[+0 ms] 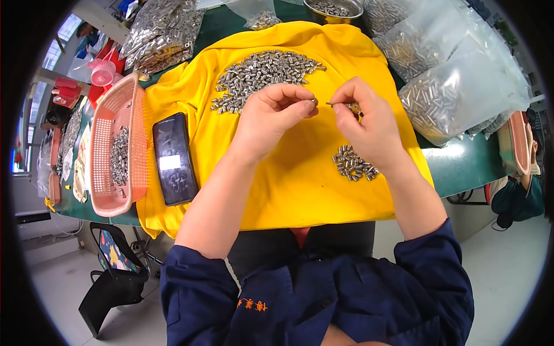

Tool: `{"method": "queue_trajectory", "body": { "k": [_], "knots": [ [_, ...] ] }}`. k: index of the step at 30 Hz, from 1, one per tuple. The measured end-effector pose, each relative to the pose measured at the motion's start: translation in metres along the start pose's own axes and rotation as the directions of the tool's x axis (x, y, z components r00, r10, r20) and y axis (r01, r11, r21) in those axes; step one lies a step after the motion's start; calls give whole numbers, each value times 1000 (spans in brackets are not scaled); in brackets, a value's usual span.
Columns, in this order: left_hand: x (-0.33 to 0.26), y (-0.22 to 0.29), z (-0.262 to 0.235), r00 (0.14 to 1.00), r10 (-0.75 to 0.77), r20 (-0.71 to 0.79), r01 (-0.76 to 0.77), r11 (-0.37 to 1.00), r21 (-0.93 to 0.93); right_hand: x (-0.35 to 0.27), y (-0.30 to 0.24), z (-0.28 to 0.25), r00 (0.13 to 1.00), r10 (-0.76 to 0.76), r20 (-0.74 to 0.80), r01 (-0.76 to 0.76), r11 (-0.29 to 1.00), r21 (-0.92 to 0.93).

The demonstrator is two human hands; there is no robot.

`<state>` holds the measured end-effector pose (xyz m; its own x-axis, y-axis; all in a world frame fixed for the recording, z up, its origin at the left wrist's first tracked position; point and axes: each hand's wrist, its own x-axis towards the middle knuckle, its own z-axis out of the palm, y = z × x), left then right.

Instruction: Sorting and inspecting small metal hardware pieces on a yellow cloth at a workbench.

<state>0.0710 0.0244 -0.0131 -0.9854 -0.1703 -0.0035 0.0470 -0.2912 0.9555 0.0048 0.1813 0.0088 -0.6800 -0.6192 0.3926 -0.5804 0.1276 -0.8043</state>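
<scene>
Small metal sleeve [313, 102] is pinched at the fingertips of the left hand [271, 118], raised above a yellow cloth [288, 179] that covers the middle of a green table [461, 164]. It is too small to tell which way its long axis runs. The right hand [366, 124] faces it just beside, fingers closed on a thin pin [333, 104] whose long axis lies roughly level, its free tip pointing left toward the sleeve; the two parts are close, and whether they touch cannot be told. More small brass-coloured pieces seem to sit in the right palm, partly hidden.

On the cloth, a broad heap of silvery sleeves [262, 72] lies beyond the hands, and a smaller pile [352, 163] lies near the right wrist. A dark phone [174, 158] rests on the cloth's left part, its length running away from the person. Beside it, a pink plastic basket [135, 127] holds a strip of the same metal parts. Clear bags of parts [444, 98] crowd the table's right side, another bag [164, 32] lies at the far left, and a steel bowl [333, 10] stands at the far edge. Below the table, the floor is pale, with a black chair [112, 277] at lower left. Another person's dark sleeve [516, 199] shows at the right rim.
</scene>
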Motion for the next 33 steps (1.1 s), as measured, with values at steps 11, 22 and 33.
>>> {"method": "queue_trajectory", "body": {
  "k": [11, 22, 33],
  "knots": [
    [-1, -4, 4, 997, 48, 55, -49, 999, 23, 0, -1, 0, 999, -31, 44, 32, 999, -25],
    [-4, -3, 3, 998, 58, 24, -60, 991, 116, -2, 2, 9, 999, -36, 38, 37, 999, -5],
    [6, 9, -34, 976, 182, -121, -195, 975, -104, 12, 6, -25, 984, 118, -135, -89, 974, 208]
  ]
}}
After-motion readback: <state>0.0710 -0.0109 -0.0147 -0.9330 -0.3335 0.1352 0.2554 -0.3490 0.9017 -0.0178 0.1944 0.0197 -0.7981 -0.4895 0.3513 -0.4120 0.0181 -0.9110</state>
